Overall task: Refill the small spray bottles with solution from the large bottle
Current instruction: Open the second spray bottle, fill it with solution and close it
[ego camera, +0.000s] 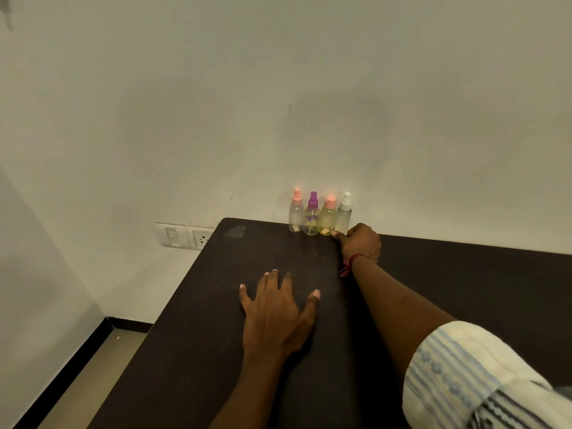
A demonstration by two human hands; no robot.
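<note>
Four small spray bottles stand in a row at the table's far edge, against the wall: a pink-capped clear one (295, 213), a purple-capped one (311, 216), an orange-capped yellowish one (328, 215) and a white-capped one (344, 213). My right hand (361, 244) reaches to the base of the white-capped bottle, thumb on its left side and fingers curled round its right side. My left hand (276, 311) rests flat on the table with fingers spread, holding nothing. No large bottle is in view.
The dark table (216, 335) runs from the wall towards me; its left edge drops to the floor. A white wall socket and switch plate (185, 236) sits just left of the table's far corner.
</note>
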